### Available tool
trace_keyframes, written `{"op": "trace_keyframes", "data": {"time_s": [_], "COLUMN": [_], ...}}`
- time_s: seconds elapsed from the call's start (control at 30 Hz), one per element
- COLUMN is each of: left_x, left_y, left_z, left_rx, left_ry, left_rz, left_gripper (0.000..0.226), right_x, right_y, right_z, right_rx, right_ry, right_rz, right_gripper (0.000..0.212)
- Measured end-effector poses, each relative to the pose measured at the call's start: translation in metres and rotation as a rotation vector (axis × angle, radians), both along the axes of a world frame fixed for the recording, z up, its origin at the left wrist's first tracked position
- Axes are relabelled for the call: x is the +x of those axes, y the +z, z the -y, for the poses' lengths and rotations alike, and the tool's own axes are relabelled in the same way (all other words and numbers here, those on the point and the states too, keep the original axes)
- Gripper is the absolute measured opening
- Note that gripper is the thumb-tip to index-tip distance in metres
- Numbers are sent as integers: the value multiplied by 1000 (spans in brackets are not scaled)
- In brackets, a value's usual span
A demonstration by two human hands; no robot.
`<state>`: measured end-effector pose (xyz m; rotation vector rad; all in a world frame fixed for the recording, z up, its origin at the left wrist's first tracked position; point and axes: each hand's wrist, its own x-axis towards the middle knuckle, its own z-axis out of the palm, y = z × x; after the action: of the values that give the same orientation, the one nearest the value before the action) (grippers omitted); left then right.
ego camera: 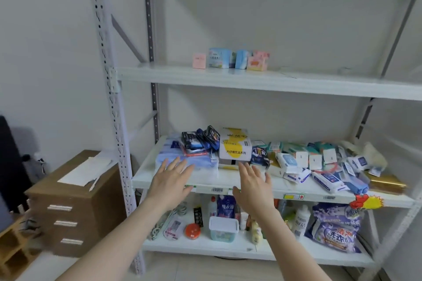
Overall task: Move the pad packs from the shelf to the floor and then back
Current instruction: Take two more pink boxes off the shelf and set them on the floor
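While the left hand (170, 183) and right hand (253, 189) hover empty, fingers spread, pad packs (319, 162) crowd the shelf (221, 177) toward its right edge.

A storeroom; white metal racking (262, 81) stacked with toiletry packs (319, 162) and detergent bags (335, 232).

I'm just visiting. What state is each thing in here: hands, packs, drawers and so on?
left hand: open, fingers spread, holding nothing.
right hand: open, holding nothing.
pad packs: heaped loosely on the middle shelf, none gripped.
small packs: upright in a row on the upper shelf.
drawers: all three shut.
plastic tub: lid on, on the bottom shelf.
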<state>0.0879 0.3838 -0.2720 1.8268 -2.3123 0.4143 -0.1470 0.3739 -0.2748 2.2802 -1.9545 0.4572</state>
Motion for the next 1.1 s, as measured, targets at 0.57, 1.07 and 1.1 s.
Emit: {"op": "trace_keyframes", "data": {"time_s": [0.57, 1.07, 1.1], "left_x": [-14, -16, -14], "left_y": [188, 242, 244], "left_z": [91, 262, 276], "left_rx": [-379, -511, -504], "left_ry": [-44, 41, 36], "left_rz": [-42, -335, -373], "left_gripper": [64, 69, 71], "right_x": [-33, -47, -47], "right_y": [171, 233, 235], "right_z": [85, 246, 260], "right_rx": [-403, -479, -479], "right_ry": [-5, 34, 37], "right_rz": [38, 226, 245], "right_gripper": [70, 64, 64]}}
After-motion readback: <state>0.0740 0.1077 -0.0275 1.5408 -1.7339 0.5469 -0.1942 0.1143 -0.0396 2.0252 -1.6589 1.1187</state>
